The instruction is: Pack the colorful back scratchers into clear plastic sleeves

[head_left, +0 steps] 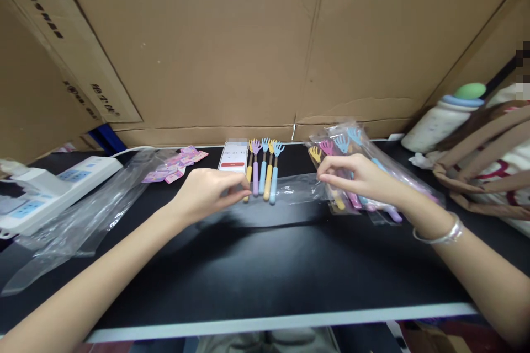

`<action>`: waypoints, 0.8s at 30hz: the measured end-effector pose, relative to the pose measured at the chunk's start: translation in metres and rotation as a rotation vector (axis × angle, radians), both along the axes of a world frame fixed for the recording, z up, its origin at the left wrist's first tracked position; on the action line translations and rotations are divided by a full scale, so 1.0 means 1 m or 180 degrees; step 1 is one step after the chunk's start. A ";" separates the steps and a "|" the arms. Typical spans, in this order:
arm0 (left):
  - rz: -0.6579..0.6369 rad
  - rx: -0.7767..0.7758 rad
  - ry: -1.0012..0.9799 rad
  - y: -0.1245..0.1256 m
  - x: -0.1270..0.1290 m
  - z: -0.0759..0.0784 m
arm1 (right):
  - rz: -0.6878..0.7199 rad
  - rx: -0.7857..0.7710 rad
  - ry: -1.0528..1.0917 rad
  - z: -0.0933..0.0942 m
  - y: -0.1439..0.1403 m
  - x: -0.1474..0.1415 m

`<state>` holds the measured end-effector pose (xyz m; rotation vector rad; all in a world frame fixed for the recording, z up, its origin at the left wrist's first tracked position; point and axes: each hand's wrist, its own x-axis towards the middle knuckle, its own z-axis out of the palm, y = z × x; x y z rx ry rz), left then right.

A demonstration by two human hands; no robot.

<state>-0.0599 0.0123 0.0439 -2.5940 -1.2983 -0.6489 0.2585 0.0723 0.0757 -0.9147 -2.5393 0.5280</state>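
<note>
A clear plastic bag (pixel 296 190) is stretched level between my two hands, above the black table. My left hand (pixel 213 192) pinches its left end, thumb against fingers. At the other end, my right hand (pixel 351 175) has thumb and fingertips closed on the bag. Just behind it lie several hand-shaped back scratchers (pixel 264 168) in a row, with yellow, purple and blue handles; the bag overlaps their lower ends. Beyond my right hand, more back scratchers in clear bags (pixel 370 165) lie in a pile, partly hidden by the hand.
A phone (pixel 233 155) showing a timer lies left of the row. Small pink cards (pixel 176 164), loose clear bags (pixel 89 220) and a white power strip (pixel 62 190) are on the left. A white bottle (pixel 434 124) and a fabric bag (pixel 476 171) stand right. Cardboard (pixel 215 44) walls the back.
</note>
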 end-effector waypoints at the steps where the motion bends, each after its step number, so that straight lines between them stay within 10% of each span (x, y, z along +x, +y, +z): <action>1: -0.0026 -0.0081 0.0025 0.001 -0.003 0.002 | 0.0012 -0.0001 -0.0024 0.001 0.002 0.003; 14: 0.0068 -0.1793 -0.0323 0.022 -0.038 0.009 | -0.0194 -0.0200 -0.0132 -0.004 0.025 0.019; 24: 0.0016 -0.2213 -0.0597 0.024 -0.043 0.011 | -0.0225 -0.0244 -0.0118 -0.003 0.031 0.028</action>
